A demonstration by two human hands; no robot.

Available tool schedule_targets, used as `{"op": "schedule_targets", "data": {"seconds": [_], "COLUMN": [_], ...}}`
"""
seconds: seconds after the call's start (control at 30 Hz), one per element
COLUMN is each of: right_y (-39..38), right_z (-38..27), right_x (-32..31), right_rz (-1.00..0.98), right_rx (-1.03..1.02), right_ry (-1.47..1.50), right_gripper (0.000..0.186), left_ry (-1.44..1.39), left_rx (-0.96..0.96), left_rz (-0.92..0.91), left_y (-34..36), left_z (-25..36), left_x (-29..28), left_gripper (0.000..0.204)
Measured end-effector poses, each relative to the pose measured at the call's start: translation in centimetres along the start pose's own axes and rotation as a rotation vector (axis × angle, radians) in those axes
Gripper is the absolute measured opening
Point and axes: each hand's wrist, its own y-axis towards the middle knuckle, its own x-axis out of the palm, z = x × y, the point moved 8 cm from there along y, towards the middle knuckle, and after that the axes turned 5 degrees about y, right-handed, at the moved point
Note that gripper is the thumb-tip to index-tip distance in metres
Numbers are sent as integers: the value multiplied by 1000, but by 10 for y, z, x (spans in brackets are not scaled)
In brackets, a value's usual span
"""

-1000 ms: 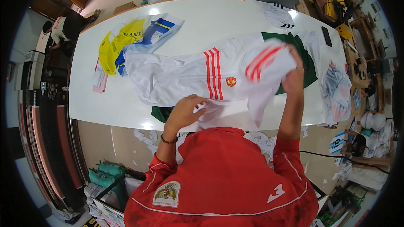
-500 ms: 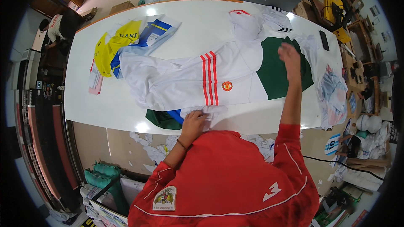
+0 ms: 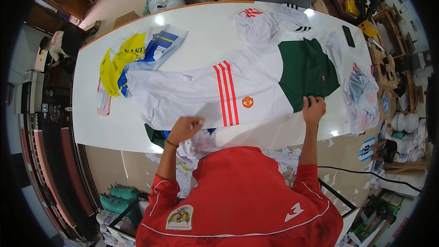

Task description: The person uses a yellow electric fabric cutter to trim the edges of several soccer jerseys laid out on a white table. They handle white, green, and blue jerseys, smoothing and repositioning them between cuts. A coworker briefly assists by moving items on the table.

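Observation:
A long white garment point(image 3: 201, 100) with three red stripes and a round crest lies spread across the white table point(image 3: 105, 128). Beside its right end is a dark green cloth point(image 3: 304, 68), with a small mark near its right side. At the green cloth's near edge, my right hand point(image 3: 314, 109) has its fingers curled on the fabric. Over the white garment's near edge, my left hand point(image 3: 185, 129) is raised, fingers stretched to the right and holding nothing visible. Below it, crumpled white fabric point(image 3: 196, 146) hangs at the table's front, next to a green and blue piece point(image 3: 154, 135) partly hidden.
Yellow point(image 3: 111, 71) and blue point(image 3: 160, 45) jerseys lie at the far left. White pieces with red point(image 3: 256, 25) and black point(image 3: 292, 18) stripes are at the back. A phone point(image 3: 348, 36) and a crumpled pale pile point(image 3: 362, 98) occupy the right side. Another person point(image 3: 59, 45) is at the left.
My right hand has drawn back from over the green cloth to its near edge. My left hand has lifted off the white fabric and shifted left; that fabric now hangs lower.

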Motion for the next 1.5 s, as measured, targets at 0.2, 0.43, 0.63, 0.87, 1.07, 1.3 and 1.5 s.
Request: {"op": "schedule_targets", "data": {"seconds": [0.2,0.43,0.63,0.87,1.07,1.3,1.5], "right_y": [-3,-26,12,53,17,-67,-161], "right_z": [95,110,92,88,90,77,116], "right_x": [18,45,32,48,56,-43,-62], "right_rz": [-32,-197,-136,-295,-500,-489,-344], "right_rx": [665,568,506,404,734,842,923], "right_ry": [268,612,588,572,1033,861,918], "right_gripper": [79,88,72,67,40,33,36], "left_ry": [251,732,623,497,615,577,535], "left_rx": [270,-117,109,237,-267,-594,-122], "left_rz": [424,176,585,326,211,208,442], "left_y": [101,134,143,116,123,134,122], "left_z": [-10,-69,-67,-12,-56,-105,-116], "left_x": [-46,-77,-90,-8,-54,-91,-45], "left_gripper": [65,98,75,63,130,117,118]}}
